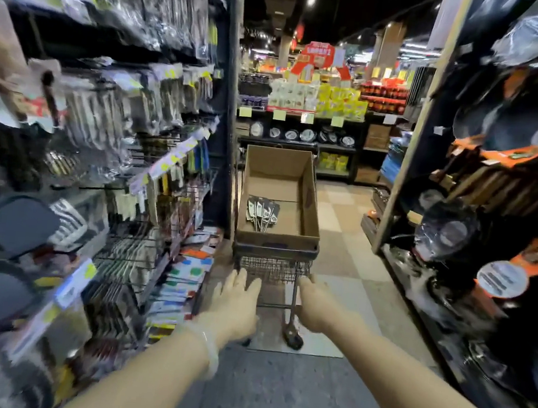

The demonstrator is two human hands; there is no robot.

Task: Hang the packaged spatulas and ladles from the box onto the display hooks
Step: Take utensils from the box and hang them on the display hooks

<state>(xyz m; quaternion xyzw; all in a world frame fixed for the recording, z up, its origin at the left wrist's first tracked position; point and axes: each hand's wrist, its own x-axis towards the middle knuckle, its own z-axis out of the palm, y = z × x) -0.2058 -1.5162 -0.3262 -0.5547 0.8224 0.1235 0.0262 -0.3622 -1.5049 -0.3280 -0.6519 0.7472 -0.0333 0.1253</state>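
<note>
As both hands reach for the cart (274,264), left hand (235,303) grip released, right hand (316,305) grip unclear — box (311,195) holding packaged utensils (262,210).

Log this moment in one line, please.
left hand: open, reaching for cart | right hand: open, at cart | box: packaged utensils remain

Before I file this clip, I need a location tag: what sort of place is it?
Most likely a supermarket's kitchenware aisle: packaged utensils on display hooks, pans opposite, a stock cart carrying a cardboard box.
</note>
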